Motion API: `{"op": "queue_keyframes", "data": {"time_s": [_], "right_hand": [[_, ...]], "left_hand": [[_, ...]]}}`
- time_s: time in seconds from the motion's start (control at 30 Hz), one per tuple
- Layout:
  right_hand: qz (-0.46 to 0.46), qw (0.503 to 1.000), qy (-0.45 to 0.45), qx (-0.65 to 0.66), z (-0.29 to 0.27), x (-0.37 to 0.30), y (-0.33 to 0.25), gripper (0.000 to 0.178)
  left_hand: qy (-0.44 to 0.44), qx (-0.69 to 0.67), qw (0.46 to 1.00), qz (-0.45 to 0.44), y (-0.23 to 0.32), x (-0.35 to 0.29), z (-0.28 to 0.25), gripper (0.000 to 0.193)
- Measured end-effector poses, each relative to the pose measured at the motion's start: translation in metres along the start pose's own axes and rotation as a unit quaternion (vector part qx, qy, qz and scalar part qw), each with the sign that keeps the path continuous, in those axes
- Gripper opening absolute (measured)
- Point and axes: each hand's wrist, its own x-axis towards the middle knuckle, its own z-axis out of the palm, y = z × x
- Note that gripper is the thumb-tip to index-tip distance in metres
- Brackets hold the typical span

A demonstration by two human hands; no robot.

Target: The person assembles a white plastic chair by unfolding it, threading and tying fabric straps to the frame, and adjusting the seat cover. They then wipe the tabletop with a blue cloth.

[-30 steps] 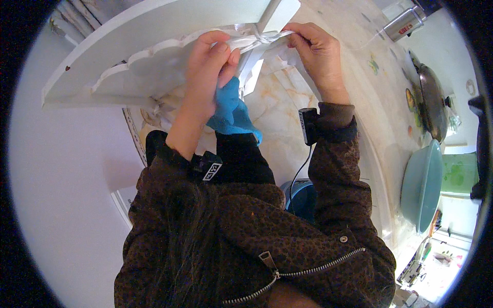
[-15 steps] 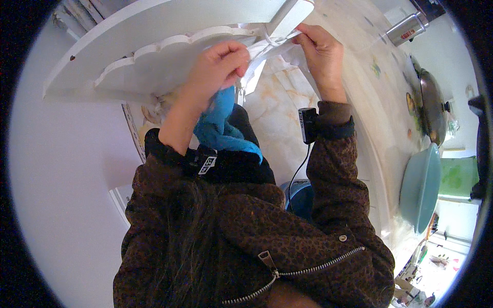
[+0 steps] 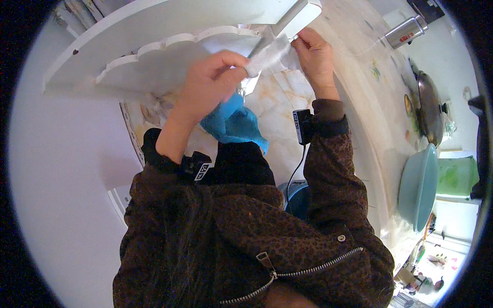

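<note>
Item: pale cloth (image 3: pixel 269 54), grey-white, stretched between the two hands and lying against the white post (image 3: pixel 299 18); whether it loops right round, I cannot tell.

Left hand (image 3: pixel 211 82): grip narrow, thumb and fingers pinching the cloth's left end. Slightly blurred in my feed.

Right hand (image 3: pixel 314 55): grip narrow, fingertips closed on the cloth's other end, just beside the post.

Item: blue cloth (image 3: pixel 236 126), rumpled, hanging just below the left hand; I cannot tell whether that hand holds it as well.

Fixture: white panel (image 3: pixel 169 54) with scalloped trim, ahead and to the left of the hands, near the post.

Right side, as I view it: a pale tabletop (image 3: pixel 354 54) with coloured motifs; a silver cylinder (image 3: pixel 405 32); a dark lidded pan (image 3: pixel 430 108); an aqua basin (image 3: pixel 418 187), tilted in view; a green container (image 3: pixel 456 177).

Below: a blue bucket (image 3: pixel 292 192) near the right forearm; marbled floor (image 3: pixel 280 115).
</note>
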Motion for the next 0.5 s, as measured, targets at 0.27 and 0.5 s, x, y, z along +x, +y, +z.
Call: {"op": "queue_keyframes", "data": {"time_s": [0.27,0.5], "right_hand": [[-0.011,0.975,0.211,0.075,-0.054,-0.041,-0.071,0.020],[-0.442,0.776,0.289,0.343,-0.067,-0.059,-0.211,0.024]], "left_hand": [[-0.039,0.143,0.988,-0.040,-0.056,-0.032,-0.035,0.022],[-0.192,0.063,0.969,-0.142,-0.099,-0.069,-0.034,0.021]]}}
